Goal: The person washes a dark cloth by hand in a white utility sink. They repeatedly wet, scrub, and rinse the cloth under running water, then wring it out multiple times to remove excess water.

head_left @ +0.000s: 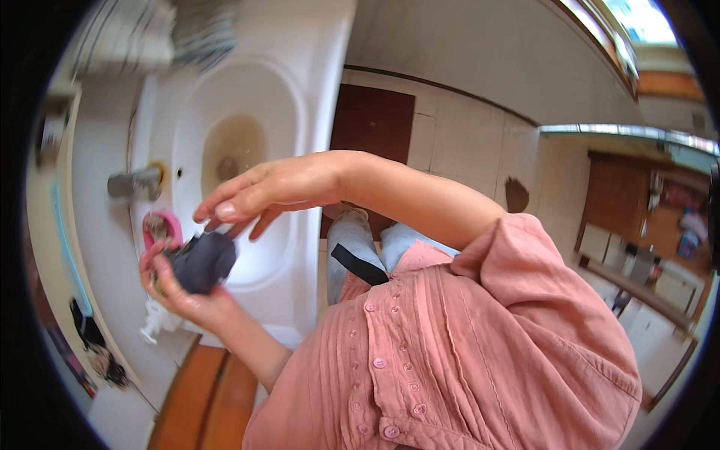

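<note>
My left hand [196, 301] is closed around a dark grey bundle [199, 264], held over the near left rim of the white washbasin [319, 187]. It looks like crumpled cloth, but blur hides its exact kind. Just above the bundle is my right hand [281, 187], its fingers apart and pointing down to the left. Those fingertips come close to the bundle; whether they touch it I cannot tell. Behind the hands, a brownish patch surrounds the basin's drain [228, 166].
A metal tap [135, 184] stands at the basin's left edge, near a pink holder [172, 225] and a white pump bottle [156, 319]. Striped cloth [124, 34] hangs at the upper left. An orange-brown wooden surface [199, 401] lies below the basin.
</note>
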### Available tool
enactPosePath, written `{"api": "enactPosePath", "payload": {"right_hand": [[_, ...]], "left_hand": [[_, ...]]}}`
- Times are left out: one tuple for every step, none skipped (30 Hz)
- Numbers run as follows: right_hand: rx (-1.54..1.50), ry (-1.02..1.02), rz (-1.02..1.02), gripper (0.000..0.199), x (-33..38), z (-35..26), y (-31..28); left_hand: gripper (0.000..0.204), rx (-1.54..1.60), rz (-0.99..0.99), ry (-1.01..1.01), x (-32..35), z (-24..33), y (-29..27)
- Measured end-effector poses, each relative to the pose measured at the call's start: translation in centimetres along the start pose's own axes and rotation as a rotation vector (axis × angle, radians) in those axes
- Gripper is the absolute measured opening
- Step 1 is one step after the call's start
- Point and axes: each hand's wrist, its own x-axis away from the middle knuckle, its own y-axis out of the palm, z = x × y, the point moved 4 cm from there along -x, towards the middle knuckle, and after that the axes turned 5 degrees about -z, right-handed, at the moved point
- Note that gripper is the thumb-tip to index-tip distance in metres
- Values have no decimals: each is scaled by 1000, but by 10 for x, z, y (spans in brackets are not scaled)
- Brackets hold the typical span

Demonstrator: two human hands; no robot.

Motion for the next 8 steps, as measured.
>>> {"api": "enactPosePath", "payload": {"right_hand": [[223,-22,242,64,17,5,-15],[856,163,438,58,40,13,-27],[1471,403,642,52,66,21,-38],[1644,230,676,42,92,38,-45],[1261,-81,751,37,127,54,-43],[993,59,715,38,159,69,-42],[730,180,656,40,191,78,-46],[713,166,690,40,206,80,-44]], "left_hand": [[24,20,-6,-35,-1,5,6],[26,-53,-74,-89,-7,-4,9],[26,-100,-158,-96,-13,-16,10],[26,-175,-205,-90,-11,-19,12],[27,-258,-243,-94,-2,-23,15],[27,-301,-299,-147,9,-24,25],[27,-339,-343,-193,17,-27,36],[27,-378,-386,-238,28,-29,49]]}}
